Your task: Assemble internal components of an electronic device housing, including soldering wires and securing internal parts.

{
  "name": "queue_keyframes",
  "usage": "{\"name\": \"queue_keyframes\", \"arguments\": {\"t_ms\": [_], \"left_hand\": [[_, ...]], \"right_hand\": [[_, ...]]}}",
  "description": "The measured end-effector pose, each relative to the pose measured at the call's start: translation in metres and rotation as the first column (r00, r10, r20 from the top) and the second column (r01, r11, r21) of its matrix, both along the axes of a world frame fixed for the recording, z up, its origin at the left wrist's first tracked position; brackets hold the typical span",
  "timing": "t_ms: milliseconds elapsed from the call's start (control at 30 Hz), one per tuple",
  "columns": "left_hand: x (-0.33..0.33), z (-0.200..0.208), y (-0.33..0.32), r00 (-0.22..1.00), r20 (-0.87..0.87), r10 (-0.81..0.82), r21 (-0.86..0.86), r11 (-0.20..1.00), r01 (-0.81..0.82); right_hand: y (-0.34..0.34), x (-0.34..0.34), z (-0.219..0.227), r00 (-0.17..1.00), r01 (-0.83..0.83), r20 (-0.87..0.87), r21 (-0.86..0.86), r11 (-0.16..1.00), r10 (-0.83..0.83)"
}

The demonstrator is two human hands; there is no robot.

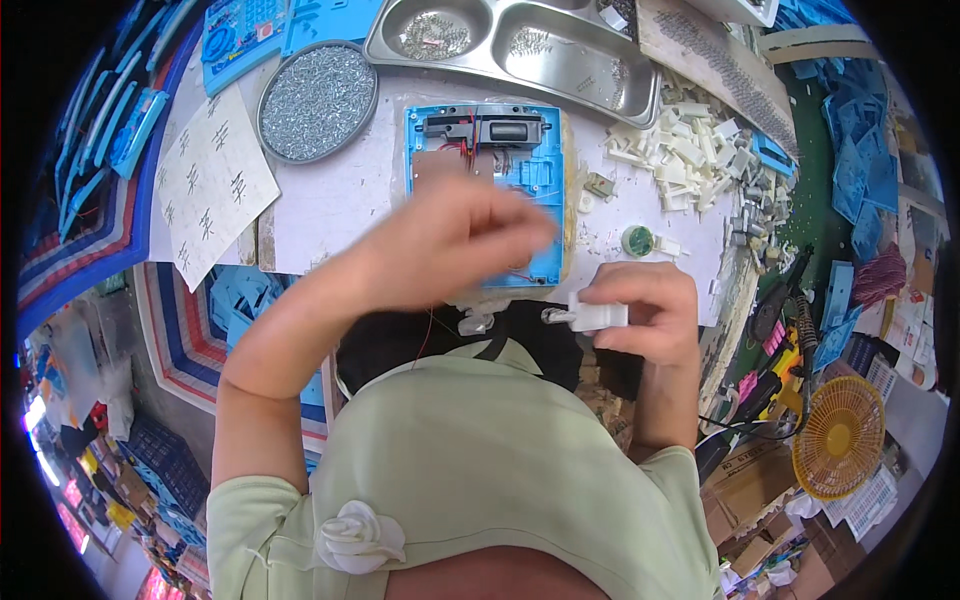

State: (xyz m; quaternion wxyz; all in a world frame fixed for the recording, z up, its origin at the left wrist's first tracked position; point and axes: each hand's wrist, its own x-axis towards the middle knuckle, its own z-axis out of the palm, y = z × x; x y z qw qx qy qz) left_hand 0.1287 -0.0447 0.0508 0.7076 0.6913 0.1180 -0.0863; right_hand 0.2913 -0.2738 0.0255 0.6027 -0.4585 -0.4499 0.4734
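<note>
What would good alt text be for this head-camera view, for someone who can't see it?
A person's right hand holds a small white part while their left hand, blurred, is over an open blue case on a table. Around the case are small metal pieces, a steel tray and a heap of white pieces.
</note>
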Motion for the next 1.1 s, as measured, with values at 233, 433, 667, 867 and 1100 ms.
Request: {"name": "queue_keyframes", "arguments": {"t_ms": [233, 433, 667, 867, 1100], "left_hand": [[0.040, -0.029, -0.011, 0.969, 0.199, -0.144, 0.881, 0.460, -0.112], [0.035, -0.032, -0.020, 0.973, 0.208, -0.099, 0.897, 0.416, -0.149], [0.036, -0.027, -0.024, 0.972, 0.211, -0.102, 0.899, 0.412, -0.152], [0.040, -0.039, -0.020, 0.978, 0.172, -0.120, 0.884, 0.456, -0.099], [0.047, -0.027, -0.010, 0.979, 0.119, -0.166, 0.857, 0.515, -0.016]], "right_hand": [[-0.010, -0.011, -0.022, 0.925, 0.128, -0.373, 0.119, 0.985, -0.075], [-0.013, -0.011, -0.016, 0.905, 0.181, -0.408, 0.105, 0.978, -0.123], [-0.014, -0.008, -0.013, 0.933, 0.182, -0.338, 0.136, 0.974, -0.127], [-0.021, -0.008, -0.016, 0.938, 0.208, -0.308, 0.127, 0.970, -0.161], [-0.031, -0.006, -0.015, 0.918, 0.244, -0.341, 0.086, 0.966, -0.202]]}}
